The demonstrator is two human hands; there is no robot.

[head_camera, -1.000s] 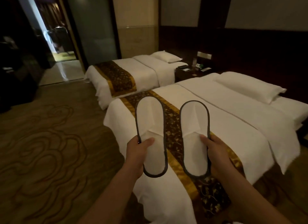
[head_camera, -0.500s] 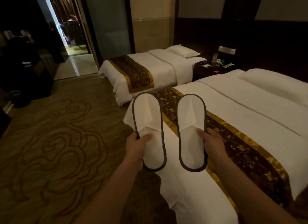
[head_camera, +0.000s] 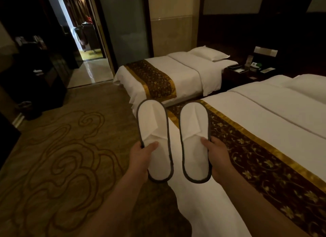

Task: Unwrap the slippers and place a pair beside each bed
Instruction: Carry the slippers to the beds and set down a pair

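I hold two white slippers with dark grey trim side by side, toes pointing away from me. My left hand [head_camera: 142, 156] pinches the left slipper [head_camera: 153, 129] at its left edge, thumb on the insole. My right hand [head_camera: 217, 157] pinches the right slipper [head_camera: 193, 131] at its right edge the same way. Both slippers hang in the air over the foot corner of the near bed [head_camera: 264, 113]. The far bed [head_camera: 185, 72] stands beyond them, parallel to the near one. No wrapping shows on the slippers.
A dark nightstand [head_camera: 247, 73] with a phone and small items sits between the beds' heads. Patterned carpet [head_camera: 61, 157] spreads to the left. Dark furniture [head_camera: 35, 81] lines the left wall. An open doorway [head_camera: 88, 60] leads out at the back left.
The view has swung left and moved along the near bed's foot toward the gap between the beds. The slippers stay held in both hands as before.
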